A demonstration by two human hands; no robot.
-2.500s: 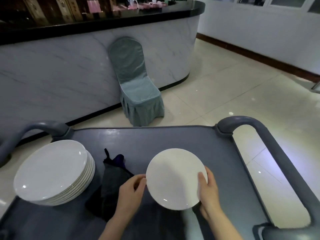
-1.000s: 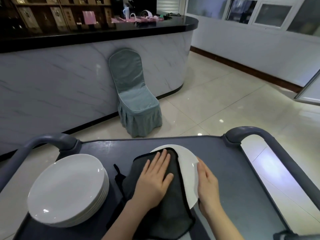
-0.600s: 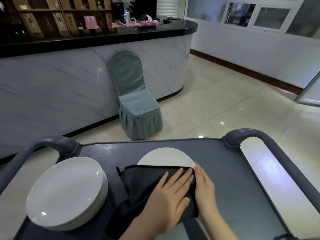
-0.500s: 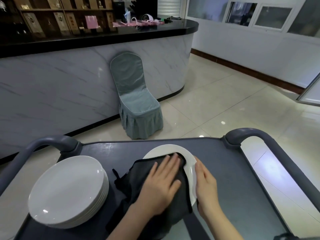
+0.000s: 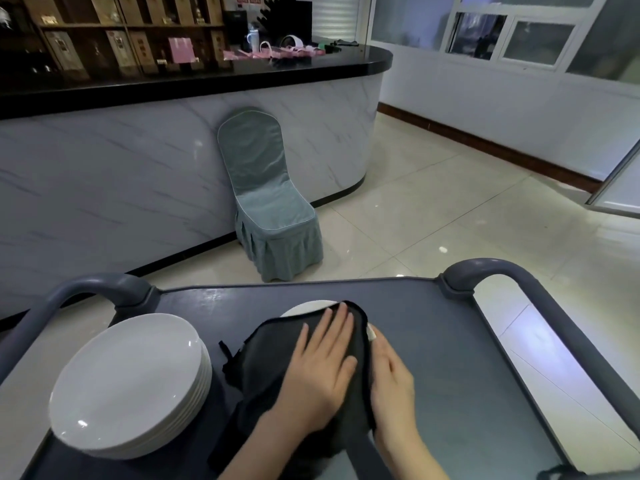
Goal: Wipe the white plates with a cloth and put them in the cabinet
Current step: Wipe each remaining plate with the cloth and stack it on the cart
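Pressing flat with straight fingers, the left hand (image 5: 318, 362) holds a dark cloth (image 5: 270, 351) down on a white plate (image 5: 304, 308), which sits mid-cart (image 5: 433, 341) with only its far rim showing. The right hand (image 5: 393, 379) lies against the plate's right edge; I cannot tell whether it grips. A stack of plates (image 5: 128, 375) stands on the cart's left, just beside the cloth.

I stand in a restaurant or banquet venue: marble-fronted bar counter (image 5: 173, 161), display shelves (image 5: 121, 29) behind it, a covered banquet chair (image 5: 270, 209), my grey service cart (image 5: 433, 341) carrying stacked white plates (image 5: 128, 379).
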